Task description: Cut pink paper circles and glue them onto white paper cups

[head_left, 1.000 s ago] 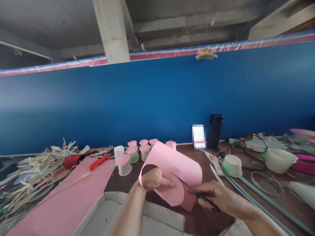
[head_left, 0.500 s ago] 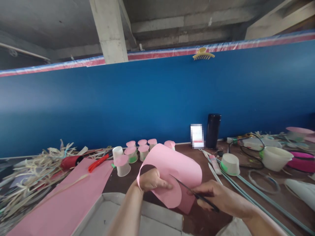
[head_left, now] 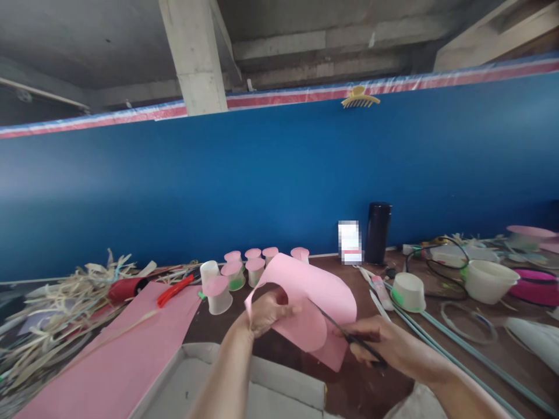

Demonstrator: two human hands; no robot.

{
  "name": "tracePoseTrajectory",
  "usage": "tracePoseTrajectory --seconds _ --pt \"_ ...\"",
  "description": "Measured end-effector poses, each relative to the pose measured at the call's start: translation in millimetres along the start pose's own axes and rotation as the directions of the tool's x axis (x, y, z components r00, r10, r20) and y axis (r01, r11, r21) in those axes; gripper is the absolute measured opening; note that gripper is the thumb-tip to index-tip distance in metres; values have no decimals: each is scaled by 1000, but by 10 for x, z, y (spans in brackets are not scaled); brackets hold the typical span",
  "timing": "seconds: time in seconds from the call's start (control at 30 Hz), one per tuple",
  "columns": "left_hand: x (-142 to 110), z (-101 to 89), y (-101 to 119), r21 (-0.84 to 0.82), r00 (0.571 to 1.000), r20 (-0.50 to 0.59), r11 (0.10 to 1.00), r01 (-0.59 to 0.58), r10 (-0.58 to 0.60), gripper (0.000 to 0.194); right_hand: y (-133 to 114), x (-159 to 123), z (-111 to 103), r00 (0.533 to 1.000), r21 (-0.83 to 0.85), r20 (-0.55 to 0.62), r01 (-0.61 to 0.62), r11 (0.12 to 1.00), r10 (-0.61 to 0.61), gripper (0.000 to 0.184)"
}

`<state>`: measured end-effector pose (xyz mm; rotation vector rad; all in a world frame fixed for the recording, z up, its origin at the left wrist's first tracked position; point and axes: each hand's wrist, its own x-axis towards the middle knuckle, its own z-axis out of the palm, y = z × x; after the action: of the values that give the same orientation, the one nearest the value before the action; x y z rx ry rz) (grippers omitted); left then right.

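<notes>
A curled sheet of pink paper point(head_left: 314, 279) is held up over the dark table, with a rounded edge cut into it. My left hand point(head_left: 271, 311) is closed on the paper's left part, thumb lying on the near face and the fingers partly hidden behind. In my right hand point(head_left: 379, 346) is a pair of black-handled scissors point(head_left: 336, 326), its blades against the paper along the rounded cut. Behind the sheet stand several upturned white paper cups point(head_left: 220, 301) topped with pink paper discs point(head_left: 216, 285).
An open cardboard tray point(head_left: 288, 381) lies at the near edge. On the left are a larger pink sheet point(head_left: 131, 343), red strips point(head_left: 174, 291) and a heap of pale strips point(head_left: 78, 314). Rightward stand a black flask point(head_left: 378, 233), an upturned cup point(head_left: 409, 291) and a white bowl point(head_left: 489, 280).
The scissors' tip has moved slightly up and right along the paper. My left hand has shifted its grip, and the curled sheet has turned a little.
</notes>
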<state>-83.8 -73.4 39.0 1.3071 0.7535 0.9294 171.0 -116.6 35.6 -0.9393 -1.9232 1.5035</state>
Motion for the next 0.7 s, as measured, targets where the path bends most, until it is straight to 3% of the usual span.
tracePoseTrajectory --seconds 0.1,0.17,0.2,0.3,0.47,0.57,0.7 --pt "120 -137 -128 -238 978 -205 971 -17 -33 45 -9 14 3 995 44 -91 33 998 -29 32" --pt "198 -221 -200 -366 922 -364 931 -10 -133 47 11 31 -1 984 56 -170 60 997 -50 31" --pt "230 -240 -223 -429 904 -394 903 -21 -167 48 24 41 -3 975 57 -215 72 996 -58 30" --pt "292 -155 -242 -556 915 -374 826 -89 -153 54 62 75 -2 948 47 -314 81 996 -62 29" --pt "309 281 -262 -614 959 -278 779 -127 -63 48 120 141 32 922 56 -386 57 997 -31 30" --pt "303 483 -322 -640 937 -328 758 -127 -119 42 154 171 52 913 77 -407 72 994 -34 30" --pt "308 602 -419 -635 916 -369 762 -125 -157 38 165 185 82 921 53 -386 82 995 -56 30"
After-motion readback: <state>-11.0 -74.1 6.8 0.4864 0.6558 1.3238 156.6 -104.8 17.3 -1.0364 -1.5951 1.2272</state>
